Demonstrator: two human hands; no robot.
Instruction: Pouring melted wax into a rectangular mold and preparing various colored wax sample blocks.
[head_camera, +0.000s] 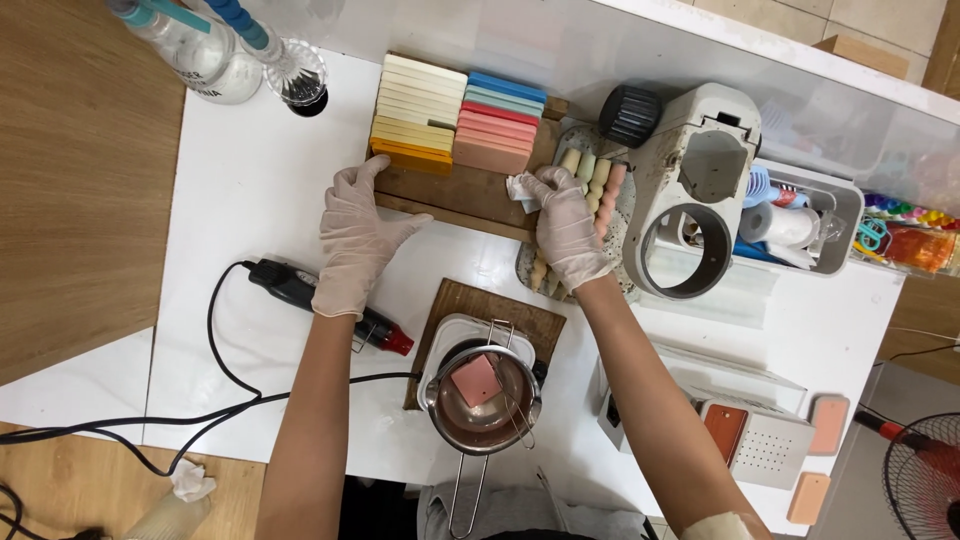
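Left hand (355, 240), gloved in pale latex: fingers (350, 190) spread wide and flat, pressing the near-left edge of the wooden board (455, 195), thumb splayed right along its front lip; gripping nothing. Right hand (565, 225), likewise gloved: fingers (548, 190) curled narrow over the board's right end, pinching a crumpled white tissue (520, 188) against the wood. Board between the two hands, long axis running left to right, slightly tilted down toward the right, lying just ahead of both sets of fingers; each hand at its own end, neither clearly nearer.

On the board's far half, touching one another: a stack of wax slabs (455, 115) stood on edge, cream and yellow with an orange one at the left, blue, teal, red and salmon at the right. Just right of the right hand, partly beneath it: an oval speckled tray (620, 225) bearing twisted candles (595, 175) in cream, green and pink, long axes pointing away.

Nearer the body, on the white counter (250, 180): a black heat gun with red nozzle (310, 295), partly under the left wrist, cord trailing off left. Between the forearms: a steel melting pot (482, 400) on a small hotplate and wood square, one pink block (476, 380) lying in it.

Farther out: a white machine with a black knob (690, 180), a grey bin of tools (810, 220), a clear spray bottle with a pale printed label (200, 55) at far left, a white perforated box (760, 435).
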